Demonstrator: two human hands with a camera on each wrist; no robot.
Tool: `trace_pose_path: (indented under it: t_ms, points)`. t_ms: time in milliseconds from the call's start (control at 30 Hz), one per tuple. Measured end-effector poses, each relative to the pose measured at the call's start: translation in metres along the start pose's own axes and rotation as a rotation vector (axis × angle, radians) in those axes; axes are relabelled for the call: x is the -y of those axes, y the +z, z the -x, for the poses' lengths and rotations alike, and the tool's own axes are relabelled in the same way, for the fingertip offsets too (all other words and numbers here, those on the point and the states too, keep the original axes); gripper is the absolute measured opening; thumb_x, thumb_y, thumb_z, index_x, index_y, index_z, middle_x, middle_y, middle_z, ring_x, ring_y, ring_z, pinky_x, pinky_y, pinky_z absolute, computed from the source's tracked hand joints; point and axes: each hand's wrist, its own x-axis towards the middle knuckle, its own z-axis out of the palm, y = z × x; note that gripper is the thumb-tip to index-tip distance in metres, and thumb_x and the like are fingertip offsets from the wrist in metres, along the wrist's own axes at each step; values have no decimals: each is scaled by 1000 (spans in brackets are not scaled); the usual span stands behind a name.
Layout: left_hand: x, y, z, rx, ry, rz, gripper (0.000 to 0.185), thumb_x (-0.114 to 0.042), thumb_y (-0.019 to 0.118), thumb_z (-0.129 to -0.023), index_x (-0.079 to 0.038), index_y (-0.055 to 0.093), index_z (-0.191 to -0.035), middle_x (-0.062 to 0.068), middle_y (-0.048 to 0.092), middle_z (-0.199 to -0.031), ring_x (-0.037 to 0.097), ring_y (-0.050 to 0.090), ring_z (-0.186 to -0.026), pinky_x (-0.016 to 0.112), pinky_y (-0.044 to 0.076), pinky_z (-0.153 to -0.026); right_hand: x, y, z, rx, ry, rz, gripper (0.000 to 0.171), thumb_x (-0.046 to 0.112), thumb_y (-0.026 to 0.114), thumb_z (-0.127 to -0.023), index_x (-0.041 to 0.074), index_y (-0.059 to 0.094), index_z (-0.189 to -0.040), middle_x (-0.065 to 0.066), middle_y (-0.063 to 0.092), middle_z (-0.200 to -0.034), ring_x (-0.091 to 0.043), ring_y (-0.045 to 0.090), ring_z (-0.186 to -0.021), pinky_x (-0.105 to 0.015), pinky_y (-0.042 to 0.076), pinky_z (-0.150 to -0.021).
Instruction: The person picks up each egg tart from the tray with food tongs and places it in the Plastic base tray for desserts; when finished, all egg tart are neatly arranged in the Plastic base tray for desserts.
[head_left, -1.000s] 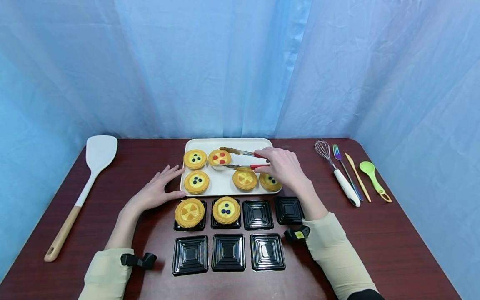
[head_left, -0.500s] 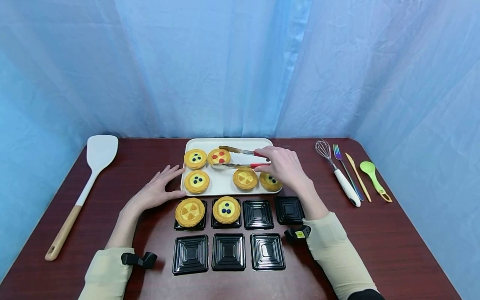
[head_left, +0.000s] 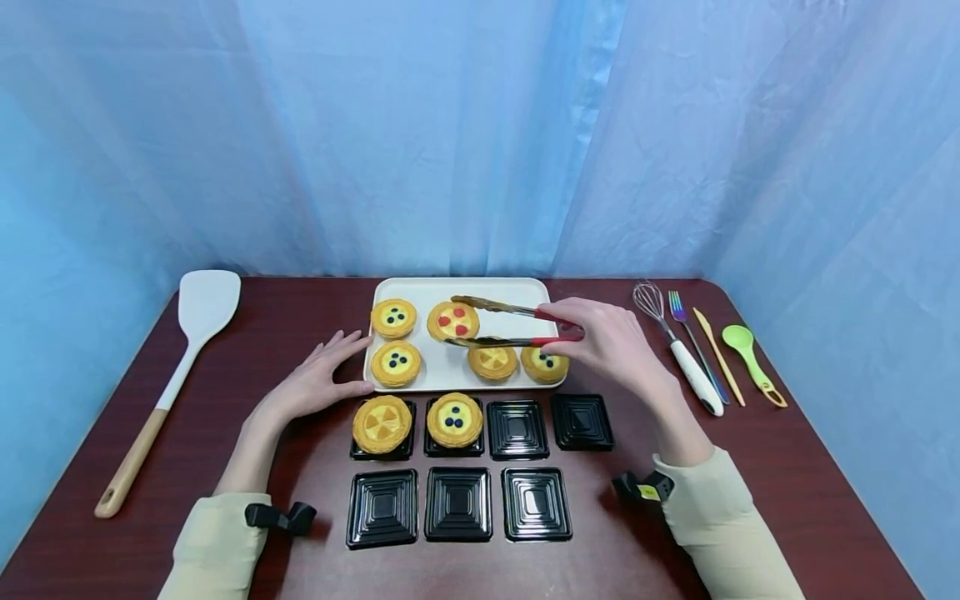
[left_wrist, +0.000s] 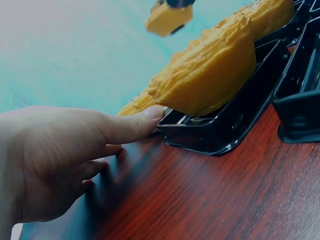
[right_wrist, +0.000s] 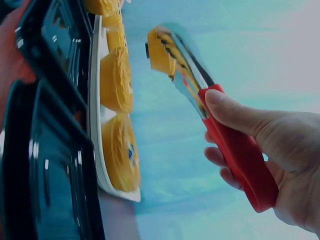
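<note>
Above the tray (head_left: 540,287), the right hand (head_left: 611,342) squeezes tongs (head_left: 510,325) clamping a red-dotted tart (head_left: 453,321); left hand (head_left: 311,383) rests flat on the desk (head_left: 750,467). Two cups (head_left: 517,429) filled, five empty.

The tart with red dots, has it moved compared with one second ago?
Yes. The tart with red dots, gripped by the tongs in the right hand, has gone up and rightward, away from the neighbouring tart on the tray.
</note>
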Motion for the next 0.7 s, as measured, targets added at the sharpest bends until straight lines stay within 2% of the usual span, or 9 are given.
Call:
trace_pose_path:
  t_ms: [233, 367, 467, 633, 700]
  points:
    - [1, -3, 2, -5, 1, -3, 86, -49, 73, -93, -18, 33, -163, 21, 19, -172, 44, 4, -161, 67, 3, -129, -5, -20, 30, 23, -11, -34, 57, 35, 90, -79, 29, 71, -132, 9, 76, -124, -11, 74, -105, -38, 59, -82]
    - [2, -3, 4, -3, 0, -3, 86, -50, 72, -93, -18, 33, -163, 21, 19, -172, 43, 4, -161, 67, 3, -129, -15, -26, 49, 66, -26, -40, 61, 34, 92, -76, 31, 70, -133, 12, 75, -125, -10, 72, -112, -38, 60, -89]
    - [2, -4, 6, -10, -2, -8, 86, -50, 72, -93, -18, 33, -163, 21, 20, -172, 44, 4, -161, 67, 4, -129, -22, -27, 61, 104, -50, -44, 61, 31, 92, -77, 30, 70, -133, 11, 74, -126, -10, 72, -113, -36, 60, -90]
    - [3, -5, 7, -16, -2, -16, 86, -52, 72, -93, -18, 33, -163, 21, 20, -172, 44, 5, -161, 67, 4, -129, -32, -29, 73, 137, -77, -73, 60, 27, 93, -75, 29, 71, -132, 12, 74, -124, -6, 72, -108, -25, 56, -88]
    - [2, -5, 7, -17, -2, -15, 86, -52, 72, -93, -19, 33, -163, 21, 20, -172, 43, 5, -161, 67, 4, -129, -34, -30, 76, 144, -71, -73, 61, 27, 93, -74, 29, 71, -131, 13, 75, -124, -5, 72, -107, -25, 54, -87]
